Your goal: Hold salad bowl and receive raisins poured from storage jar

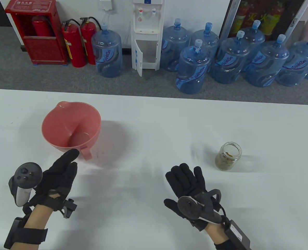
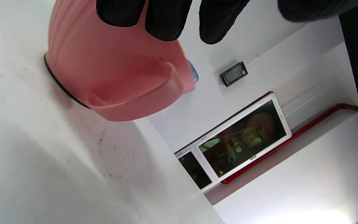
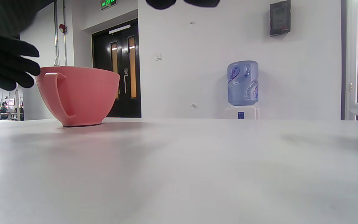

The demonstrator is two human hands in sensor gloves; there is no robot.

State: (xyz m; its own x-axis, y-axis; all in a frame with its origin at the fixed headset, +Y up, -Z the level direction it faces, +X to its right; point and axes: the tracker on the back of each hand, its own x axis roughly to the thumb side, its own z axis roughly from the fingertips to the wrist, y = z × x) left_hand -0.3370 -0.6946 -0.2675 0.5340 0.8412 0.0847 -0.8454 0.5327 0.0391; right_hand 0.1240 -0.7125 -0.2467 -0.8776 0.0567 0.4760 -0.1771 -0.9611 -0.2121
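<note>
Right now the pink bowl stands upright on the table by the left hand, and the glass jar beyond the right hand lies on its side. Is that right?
Not quite. The glass jar stands upright, its open mouth facing up, as the table view shows. The rest holds: the pink bowl stands upright on the table by the left hand, and the jar sits beyond the right hand.
</note>
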